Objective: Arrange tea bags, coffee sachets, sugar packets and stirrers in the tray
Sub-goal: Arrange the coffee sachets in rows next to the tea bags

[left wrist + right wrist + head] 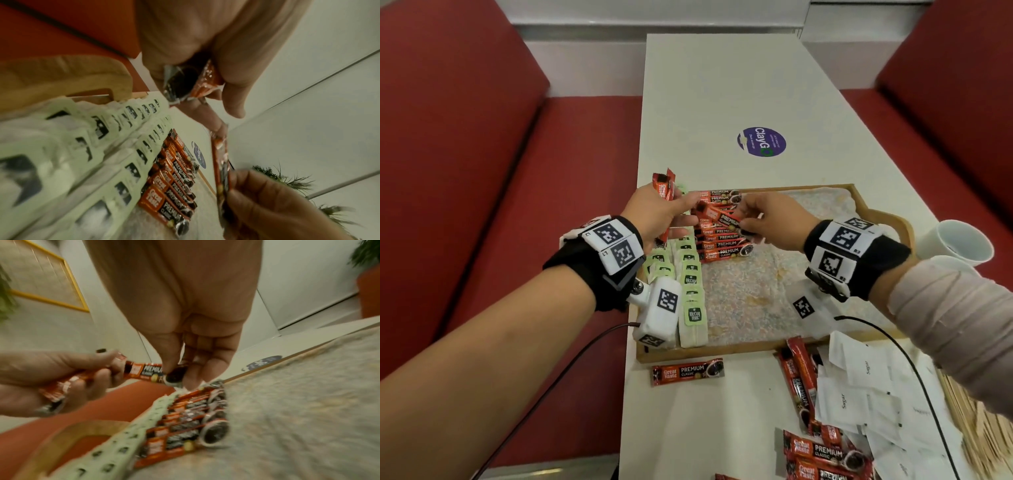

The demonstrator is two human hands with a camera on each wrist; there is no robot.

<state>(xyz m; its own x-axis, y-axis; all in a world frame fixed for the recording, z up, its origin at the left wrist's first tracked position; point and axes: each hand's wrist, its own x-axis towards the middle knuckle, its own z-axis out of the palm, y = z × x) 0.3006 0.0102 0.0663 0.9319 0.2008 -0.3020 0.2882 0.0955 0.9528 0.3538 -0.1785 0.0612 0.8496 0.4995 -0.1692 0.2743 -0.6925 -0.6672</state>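
A wooden tray lined with paper lies on the white table. Green-tagged tea bags stand in two rows along its left side, and beside them lies a column of red coffee sachets. My left hand grips a small bundle of coffee sachets above the tray's far left corner. One sachet sticks out of it toward my right hand, which pinches its cup-printed end. In the right wrist view thumb and fingers of the right hand close on that sachet.
Loose coffee sachets lie on the table in front of the tray, more of them at the near edge. White sugar packets and wooden stirrers are piled near right. White cups stand right of the tray. Red benches flank the table.
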